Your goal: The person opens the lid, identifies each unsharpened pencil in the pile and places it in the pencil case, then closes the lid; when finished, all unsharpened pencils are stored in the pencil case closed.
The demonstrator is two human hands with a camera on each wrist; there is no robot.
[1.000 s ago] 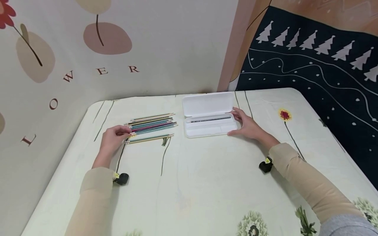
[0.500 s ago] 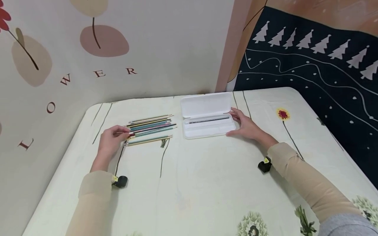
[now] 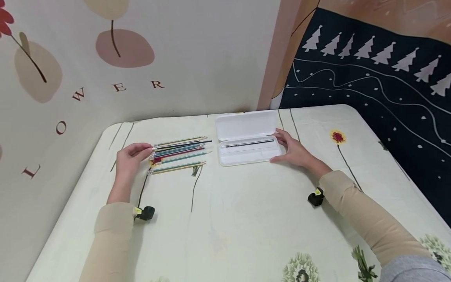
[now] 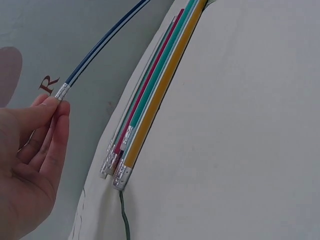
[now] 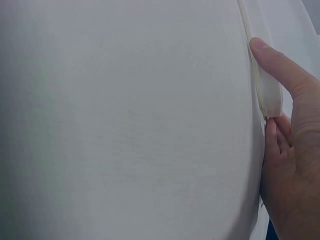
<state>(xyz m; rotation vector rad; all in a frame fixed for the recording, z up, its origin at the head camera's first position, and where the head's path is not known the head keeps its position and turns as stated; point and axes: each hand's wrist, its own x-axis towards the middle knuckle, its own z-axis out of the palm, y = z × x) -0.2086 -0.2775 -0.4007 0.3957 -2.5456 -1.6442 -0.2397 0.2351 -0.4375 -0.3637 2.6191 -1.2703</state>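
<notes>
My left hand [image 3: 131, 164] pinches a dark blue pencil [image 4: 105, 42] by its eraser end, between thumb and fingertips. In the left wrist view this pencil rises apart from the others; in the head view it crosses over the row. Several pencils [image 4: 150, 112], among them yellow, green and red ones, lie roughly side by side below and beside it, erasers toward the left. A white pencil case [image 3: 246, 157] stands open to their right, with one dark pencil [image 3: 248, 143] in its back groove. My right hand [image 3: 295, 150] holds the case's right end, thumb [image 5: 272, 57] along the front edge, fingers behind.
The case's raised lid [image 3: 245, 125] leans back near the wall [image 3: 197, 78]. A pale flower-print cloth [image 3: 225, 219] covers the table. A dark tree-print cloth [image 3: 370, 82] hangs at the right, beyond the table edge.
My left hand has shifted from the middle of the row toward its far side, carrying the dark blue pencil over the others. The right hand and the case stay in place.
</notes>
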